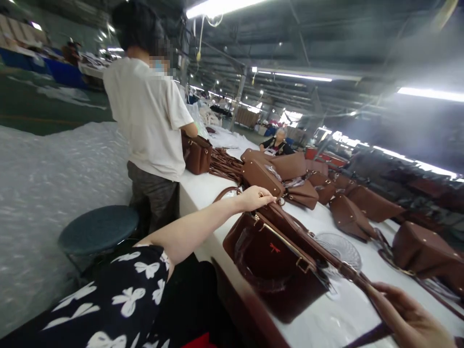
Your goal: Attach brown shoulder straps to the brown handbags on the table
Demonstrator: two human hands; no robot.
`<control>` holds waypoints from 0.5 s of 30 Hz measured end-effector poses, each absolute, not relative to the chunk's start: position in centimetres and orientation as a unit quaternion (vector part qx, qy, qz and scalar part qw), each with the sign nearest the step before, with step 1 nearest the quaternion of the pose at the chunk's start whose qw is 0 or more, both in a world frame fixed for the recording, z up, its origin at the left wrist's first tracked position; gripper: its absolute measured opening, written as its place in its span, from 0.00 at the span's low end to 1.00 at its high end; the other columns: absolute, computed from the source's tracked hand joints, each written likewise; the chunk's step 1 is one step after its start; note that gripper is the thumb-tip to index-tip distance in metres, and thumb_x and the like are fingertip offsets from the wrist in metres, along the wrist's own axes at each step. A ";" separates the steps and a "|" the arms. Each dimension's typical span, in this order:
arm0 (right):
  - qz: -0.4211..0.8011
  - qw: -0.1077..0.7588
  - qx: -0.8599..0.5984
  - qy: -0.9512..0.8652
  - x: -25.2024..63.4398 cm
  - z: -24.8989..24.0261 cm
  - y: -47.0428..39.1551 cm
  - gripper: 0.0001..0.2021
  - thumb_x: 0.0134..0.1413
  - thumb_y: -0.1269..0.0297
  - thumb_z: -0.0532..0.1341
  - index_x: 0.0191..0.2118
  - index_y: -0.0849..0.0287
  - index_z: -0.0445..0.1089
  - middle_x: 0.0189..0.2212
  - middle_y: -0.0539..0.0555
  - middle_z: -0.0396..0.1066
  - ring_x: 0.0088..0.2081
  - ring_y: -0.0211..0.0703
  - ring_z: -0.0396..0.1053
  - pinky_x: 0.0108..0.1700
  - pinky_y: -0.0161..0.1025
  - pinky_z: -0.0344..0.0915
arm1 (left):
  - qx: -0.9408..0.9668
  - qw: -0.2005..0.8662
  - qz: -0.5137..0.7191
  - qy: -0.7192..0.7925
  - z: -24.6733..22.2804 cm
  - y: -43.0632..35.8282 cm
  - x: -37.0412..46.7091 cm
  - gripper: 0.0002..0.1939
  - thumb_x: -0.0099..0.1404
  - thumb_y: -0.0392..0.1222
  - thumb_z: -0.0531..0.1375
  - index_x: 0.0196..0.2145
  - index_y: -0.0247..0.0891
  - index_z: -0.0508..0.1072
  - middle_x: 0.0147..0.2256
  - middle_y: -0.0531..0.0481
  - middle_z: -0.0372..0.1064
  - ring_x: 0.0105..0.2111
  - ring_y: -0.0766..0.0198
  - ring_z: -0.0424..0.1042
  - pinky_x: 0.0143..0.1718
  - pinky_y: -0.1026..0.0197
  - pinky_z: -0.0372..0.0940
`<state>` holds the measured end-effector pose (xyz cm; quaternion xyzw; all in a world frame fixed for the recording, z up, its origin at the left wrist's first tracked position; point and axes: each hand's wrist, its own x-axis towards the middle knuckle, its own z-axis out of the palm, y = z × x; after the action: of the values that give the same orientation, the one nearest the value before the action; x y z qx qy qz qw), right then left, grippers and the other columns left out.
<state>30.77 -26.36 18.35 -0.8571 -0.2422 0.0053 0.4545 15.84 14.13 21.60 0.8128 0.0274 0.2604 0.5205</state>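
Observation:
A brown handbag (279, 266) with gold hardware and a small red emblem stands at the near edge of the white table (348, 319). Over its top runs a long brown strap (331, 256). My left hand (255, 198) is closed on the strap's far end, above the bag's left corner. At the lower right, my right hand (409, 314) has its fingers wrapped round the strap's other part. Clear plastic wrap covers the bag's handle. Behind the strap lies a clear ribbed dish (339, 249).
Several brown bags (353, 217) lie across the table's far side, beside a pile of straps (224, 164). A person in a white shirt (145, 116) stands at the left, near a round stool (99, 229). Another person (277, 145) is beyond the bags.

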 end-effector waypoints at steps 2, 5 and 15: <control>0.006 0.439 -0.858 -0.269 31.9 18.3 -23.8 0.25 0.39 0.39 0.67 0.37 0.55 0.77 0.32 0.54 0.79 0.39 0.53 0.76 0.34 0.34 0.71 | 0.839 0.487 0.236 0.059 20.5 15.8 16.6 0.17 0.61 0.50 0.60 0.31 0.31 0.79 0.27 0.49 0.72 0.28 0.66 0.66 0.31 0.65 0.59; 0.037 0.416 -0.848 -0.326 32.5 16.3 -21.5 0.21 0.42 0.41 0.65 0.33 0.55 0.77 0.29 0.53 0.78 0.35 0.50 0.75 0.36 0.34 0.71 | 0.866 0.452 0.195 0.090 17.9 17.3 16.1 0.14 0.60 0.47 0.62 0.31 0.32 0.79 0.26 0.50 0.73 0.28 0.66 0.67 0.30 0.65 0.58; -0.053 0.212 -0.924 -0.314 33.5 18.3 -18.9 0.27 0.42 0.36 0.60 0.41 0.50 0.75 0.30 0.53 0.77 0.24 0.49 0.70 0.30 0.44 0.66 | 0.880 0.420 0.180 0.131 15.5 18.1 15.2 0.13 0.57 0.49 0.66 0.28 0.36 0.77 0.25 0.53 0.71 0.27 0.67 0.67 0.28 0.66 0.57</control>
<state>33.53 -18.95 18.33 -0.9237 -0.3144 -0.0534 0.2123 15.23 18.09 15.46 0.8797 0.1314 0.1796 0.4203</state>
